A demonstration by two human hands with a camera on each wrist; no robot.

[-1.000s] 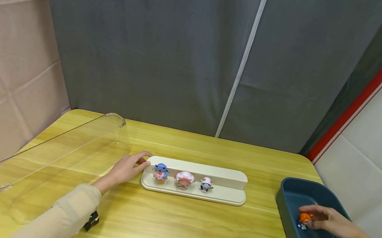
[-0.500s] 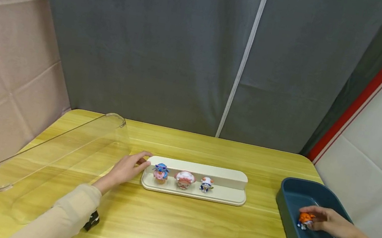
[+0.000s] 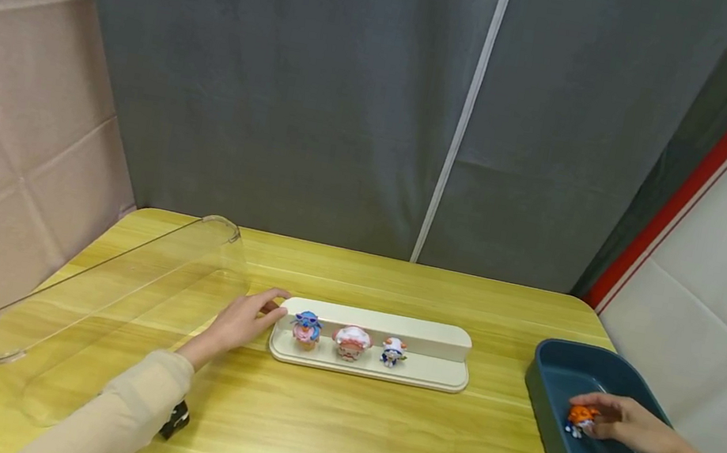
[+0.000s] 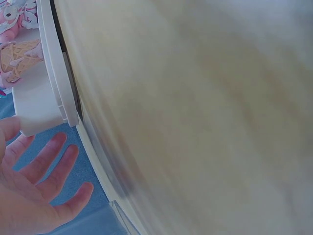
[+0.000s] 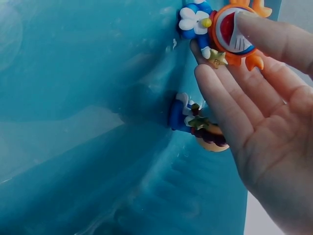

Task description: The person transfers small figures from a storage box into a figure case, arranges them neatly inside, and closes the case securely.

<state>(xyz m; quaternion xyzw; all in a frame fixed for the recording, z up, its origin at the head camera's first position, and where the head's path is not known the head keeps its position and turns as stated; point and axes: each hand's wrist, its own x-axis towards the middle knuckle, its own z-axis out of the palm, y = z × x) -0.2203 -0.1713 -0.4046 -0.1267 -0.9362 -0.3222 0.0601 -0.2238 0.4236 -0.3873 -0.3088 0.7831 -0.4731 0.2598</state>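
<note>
In the head view, my right hand [image 3: 633, 425] is inside the blue tray [image 3: 544, 441]. It pinches a toy figurine with an orange crab-like hood [image 3: 581, 414]; in the right wrist view the thumb covers part of its face. A second figurine, blue with a brown top [image 5: 188, 117], lies lower in the tray. My left hand [image 3: 242, 321] rests its fingertips at the left end of the white display base [image 3: 432, 374], its fingers loosely spread in the left wrist view. On that base stand a blue-and-pink figurine [image 3: 306, 331], a white-capped pink one [image 3: 351, 342] and a small white-and-blue one [image 3: 393, 352].
A clear plastic cover [image 3: 113, 297] lies on the wooden table [image 3: 356, 442] at the left, beside the left forearm. A dark grey curtain [image 3: 297, 103] hangs behind the table. Light panels stand on both sides.
</note>
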